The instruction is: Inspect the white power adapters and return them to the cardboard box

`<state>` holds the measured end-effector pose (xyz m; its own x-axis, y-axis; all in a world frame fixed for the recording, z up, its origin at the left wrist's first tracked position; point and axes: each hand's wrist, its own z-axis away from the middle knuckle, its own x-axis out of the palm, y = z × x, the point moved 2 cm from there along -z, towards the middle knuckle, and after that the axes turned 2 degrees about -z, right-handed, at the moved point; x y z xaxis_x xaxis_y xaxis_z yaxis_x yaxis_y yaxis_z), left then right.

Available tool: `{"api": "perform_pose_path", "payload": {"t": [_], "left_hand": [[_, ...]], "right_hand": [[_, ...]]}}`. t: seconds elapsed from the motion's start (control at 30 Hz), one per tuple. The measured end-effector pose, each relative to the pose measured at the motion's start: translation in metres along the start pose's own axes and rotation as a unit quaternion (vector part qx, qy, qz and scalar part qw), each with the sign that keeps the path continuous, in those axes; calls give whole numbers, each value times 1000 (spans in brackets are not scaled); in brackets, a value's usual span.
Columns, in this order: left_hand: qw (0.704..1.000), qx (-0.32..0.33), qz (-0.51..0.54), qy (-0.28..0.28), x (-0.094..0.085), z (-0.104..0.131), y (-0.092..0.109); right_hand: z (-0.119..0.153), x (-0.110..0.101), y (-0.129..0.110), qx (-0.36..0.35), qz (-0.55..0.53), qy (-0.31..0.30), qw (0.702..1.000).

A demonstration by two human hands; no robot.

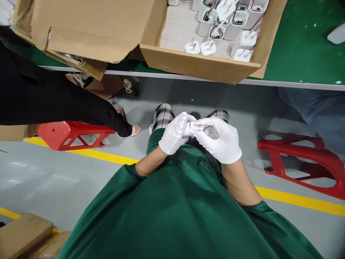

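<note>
Both of my hands wear white gloves and meet in front of my waist. The fingers of my left hand [174, 133] are closed around a small white part [190, 129], mostly covered by the gloves, so its exact kind is hard to make out. My right hand [219, 138] pinches the same part from the other side, with thumb and fingers pressed together. Beyond my hands, on the green bench, an open cardboard box [199, 61] holds several white charger housings [207, 27] with wires and boards inside, and several white plug ends [192, 47] with metal prongs.
Another cardboard box [88, 32] is at the left of the green bench [302, 46]. A person's black-trousered leg [67, 97] stands at left beside a red stool [72, 135]. A second red stool [302, 162] is at right, near another person's blue clothing [315, 111]. Cartons [25, 233] lie behind me.
</note>
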<state>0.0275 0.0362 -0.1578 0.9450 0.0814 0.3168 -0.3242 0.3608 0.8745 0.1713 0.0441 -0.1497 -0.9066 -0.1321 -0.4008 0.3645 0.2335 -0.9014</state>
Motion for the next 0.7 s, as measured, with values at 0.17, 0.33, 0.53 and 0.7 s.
{"api": "perform_pose_path", "payload": {"t": [0.17,0.33,0.53,0.7], "left_hand": [[998,-46,28,18,5,2,3],[998,-47,28,10,3,1,4],[999,-46,-1,-29,0,2,2],[992,-86,44,-83,2,2,3]], "right_hand": [[-2,-1,-3,-69,36,-14,997],[-3,1,1,-100,26,-22,994],[-4,4,6,-140,18,-49,989],[-16,-2,4,-178,29,-116,977]]}}
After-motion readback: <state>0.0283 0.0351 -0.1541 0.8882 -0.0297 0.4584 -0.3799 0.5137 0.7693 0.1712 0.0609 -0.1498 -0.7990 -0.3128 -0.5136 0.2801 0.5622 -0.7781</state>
